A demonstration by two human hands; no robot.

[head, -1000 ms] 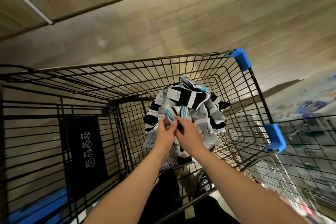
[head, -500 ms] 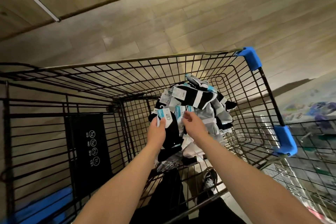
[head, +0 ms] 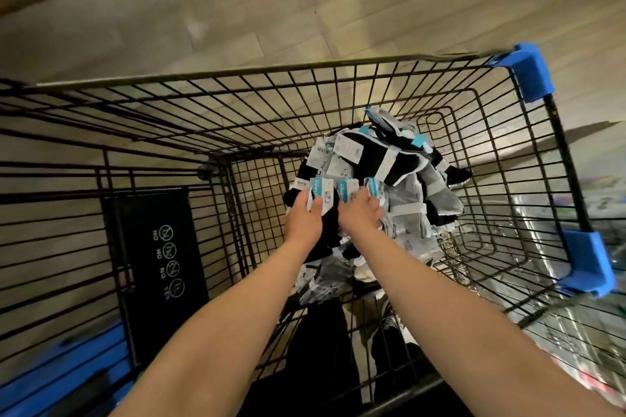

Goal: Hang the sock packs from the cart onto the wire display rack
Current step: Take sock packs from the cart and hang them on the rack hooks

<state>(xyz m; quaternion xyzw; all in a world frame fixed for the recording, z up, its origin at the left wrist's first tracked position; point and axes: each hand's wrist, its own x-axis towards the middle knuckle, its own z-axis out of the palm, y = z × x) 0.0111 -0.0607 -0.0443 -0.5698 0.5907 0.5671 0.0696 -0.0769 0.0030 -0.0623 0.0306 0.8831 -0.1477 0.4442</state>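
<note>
A heap of black, grey and white sock packs [head: 389,162] with blue-and-white card labels lies in the black wire cart [head: 305,78]. My left hand [head: 303,217] grips a black sock pack [head: 321,193] by its card label, lifted off the heap. My right hand [head: 360,213] is closed on the labels of other sock packs [head: 376,189] right beside it. Both hands reach down inside the cart basket. The wire display rack is not clearly in view.
The cart has blue plastic corner guards [head: 531,73] on its right side and a black sign panel [head: 162,257] on the folding seat at left. A pale wood-plank floor [head: 271,10] lies beyond. Shiny goods [head: 576,332] sit low at right.
My hands have drawn apart a little and risen from the heap, the left now holding a black pack by its label. The view has moved closer to the cart.
</note>
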